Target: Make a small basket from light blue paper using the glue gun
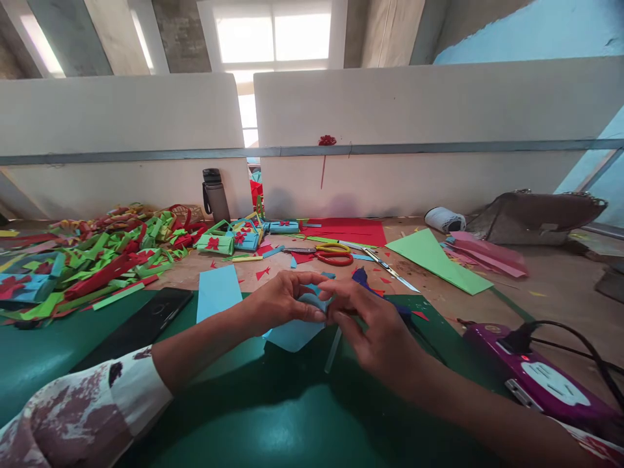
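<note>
"Green mat [273,429] covers the near tabletop [550,305]. Where's the blue paper [295,335]?"
"Above it, pinched by left hand [277,302] and right hand [375,325]."
"Which step?"
"Shaping a fold, I'd judge; next calls for steady pressure. Scissors [315,251] lie beyond."

Phone [158,312], black, lies flat at left, screen up. Dark bottle [216,197], black cap, stands upright near the left white panel [121,110]; strap hangs from its left side. Purple power strip [553,383] at right, with black plug [517,339] seated and a small red light lit. Brown handbag [541,218] rests at the rear right; just left of it, a white roll [444,220], possibly thread, too small to be sure. Grey rail [414,148] runs across both panels. Dark red flower [327,140] at the rail, stem hanging below. Bright window [273,39] above.
</note>
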Demonstrator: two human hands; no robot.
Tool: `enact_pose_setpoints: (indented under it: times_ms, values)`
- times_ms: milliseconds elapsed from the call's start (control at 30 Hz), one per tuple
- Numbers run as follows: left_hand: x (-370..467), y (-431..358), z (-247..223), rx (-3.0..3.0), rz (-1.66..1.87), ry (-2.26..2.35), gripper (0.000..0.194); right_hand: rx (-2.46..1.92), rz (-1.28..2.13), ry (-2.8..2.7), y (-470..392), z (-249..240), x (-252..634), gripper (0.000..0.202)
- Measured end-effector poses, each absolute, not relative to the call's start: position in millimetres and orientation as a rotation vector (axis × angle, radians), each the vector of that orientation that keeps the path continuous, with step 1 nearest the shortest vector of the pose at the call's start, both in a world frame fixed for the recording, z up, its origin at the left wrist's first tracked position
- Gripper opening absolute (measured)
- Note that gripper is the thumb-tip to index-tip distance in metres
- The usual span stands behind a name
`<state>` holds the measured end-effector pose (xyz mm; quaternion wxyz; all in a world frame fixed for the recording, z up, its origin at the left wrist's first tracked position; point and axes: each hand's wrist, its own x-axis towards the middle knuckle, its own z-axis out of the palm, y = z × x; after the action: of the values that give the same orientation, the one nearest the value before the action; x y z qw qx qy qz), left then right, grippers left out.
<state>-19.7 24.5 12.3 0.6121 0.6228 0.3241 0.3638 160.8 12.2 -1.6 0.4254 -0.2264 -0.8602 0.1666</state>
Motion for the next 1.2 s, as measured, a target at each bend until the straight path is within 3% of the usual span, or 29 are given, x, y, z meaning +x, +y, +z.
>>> enact_pose_setpoints:
  times_ms: [200, 433, 767, 1033, 1200]
  values:
    - [-23.7, 26.7, 13.2, 1.487, 0.836, 0.758, 0.054, -0.499, 0.284, -2.168, 14.8, -2.3, 163.4, 0.039]
    - [-29.5, 24.6, 29.9, 1.775, 0.788, 0.881, 0.021, -0.46, 0.311, -2.137, 13.7, 1.0, 161.7, 0.026]
    - [-22.6, 15.6, 31.8, 1.797, 1.013, 1.012, 0.013, -0.869, 0.343, -2.153, 14.5, 2.5, 162.4, 0.008]
    - [-9.7, -1.2, 32.7, 1.941, 1.098, 1.235, 0.005, -0.778, 0.148, -2.139, 17.4, 3.2, 165.1, 0.01]
    - [-12.2, -5.9, 29.5, 2.352, 1.029, 1.486, 0.011, -0.694, 0.101, -2.13, 19.8, -0.3, 166.7, 0.012]
